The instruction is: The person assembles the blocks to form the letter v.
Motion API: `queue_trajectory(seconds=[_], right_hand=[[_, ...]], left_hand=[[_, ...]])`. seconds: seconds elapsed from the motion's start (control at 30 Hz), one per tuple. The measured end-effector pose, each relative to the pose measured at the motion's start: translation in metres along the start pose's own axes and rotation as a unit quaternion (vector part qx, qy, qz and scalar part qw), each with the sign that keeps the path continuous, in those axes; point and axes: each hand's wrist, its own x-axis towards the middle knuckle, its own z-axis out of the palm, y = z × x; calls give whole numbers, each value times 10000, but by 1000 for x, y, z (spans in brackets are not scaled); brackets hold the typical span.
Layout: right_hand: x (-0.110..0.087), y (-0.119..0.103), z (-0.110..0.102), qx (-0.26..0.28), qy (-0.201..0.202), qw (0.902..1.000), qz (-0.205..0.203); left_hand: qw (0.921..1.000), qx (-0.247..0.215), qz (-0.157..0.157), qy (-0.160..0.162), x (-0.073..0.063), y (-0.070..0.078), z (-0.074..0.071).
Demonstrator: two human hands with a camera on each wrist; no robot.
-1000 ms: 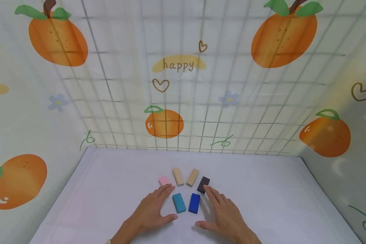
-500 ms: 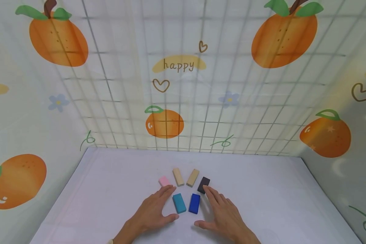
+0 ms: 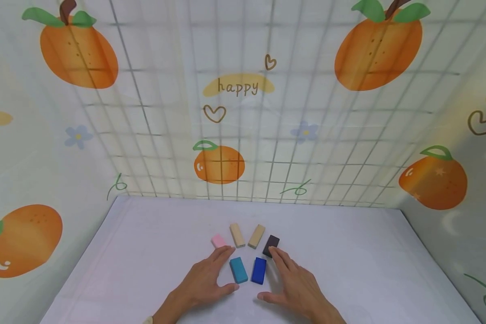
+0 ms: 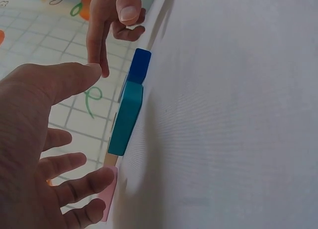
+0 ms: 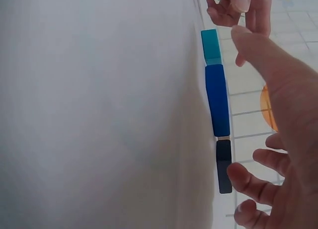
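Left hand [image 3: 204, 281]: fingers relaxed, thumb spread apart, placed beside a pink rectangular block [image 3: 217, 240]. Next, laid on the white tabletop [image 3: 348, 252]: a pale wooden oblong block [image 3: 236, 235], a teal rectangular block [image 3: 238, 270], a tan wooden oblong block [image 3: 257, 236], a dark-blue rectangular block [image 3: 258, 271], and a black rectangular block [image 3: 272, 243], partly covered by the right hand [image 3: 297, 283], whose fingers are likewise relaxed, thumb spread; contact cannot be told.
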Motion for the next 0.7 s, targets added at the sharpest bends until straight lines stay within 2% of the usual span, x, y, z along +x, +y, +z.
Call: queue_trajectory(seconds=[0.33, 0.7], right_hand=[[3, -2, -1, -45, -75, 10000, 15], [8, 0, 2, 147, -178, 9996, 150]], left_hand=[[10000, -57, -45, -42, 3, 0, 2], [9998, -29, 174, -18, 8, -1, 4]])
